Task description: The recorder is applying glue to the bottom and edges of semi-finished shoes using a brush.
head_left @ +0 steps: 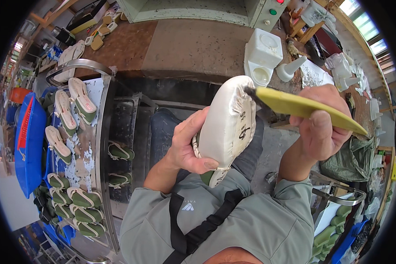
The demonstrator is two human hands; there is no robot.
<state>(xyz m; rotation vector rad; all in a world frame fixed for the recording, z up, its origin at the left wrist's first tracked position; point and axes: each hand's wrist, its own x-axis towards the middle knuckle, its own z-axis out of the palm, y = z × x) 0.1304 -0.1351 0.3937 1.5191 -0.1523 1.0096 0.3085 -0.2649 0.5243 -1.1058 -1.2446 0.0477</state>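
Observation:
A cream shoe upper point(222, 116), stretched over a last, is held up in the middle with its underside turned to the right and dark handwritten marks on it. My left hand point(189, 143) is wrapped round its lower part, where a green piece shows. In my right hand point(323, 121) is a brush point(290, 103) with a flat yellow handle, gripped between thumb and fingers. Its dark bristles touch the gathered edge at the toe end of the upper. Part of the upper is hidden behind my left fingers.
A white plastic pot point(263, 55) and a white cone-shaped nozzle point(291, 68) stand on the workbench point(185, 48) ahead. On my left, a metal rack point(112, 176) bears several green-and-cream shoes point(86, 198). Beyond it is a blue tray point(30, 145). Green shoe lasts point(332, 233) lie at lower right.

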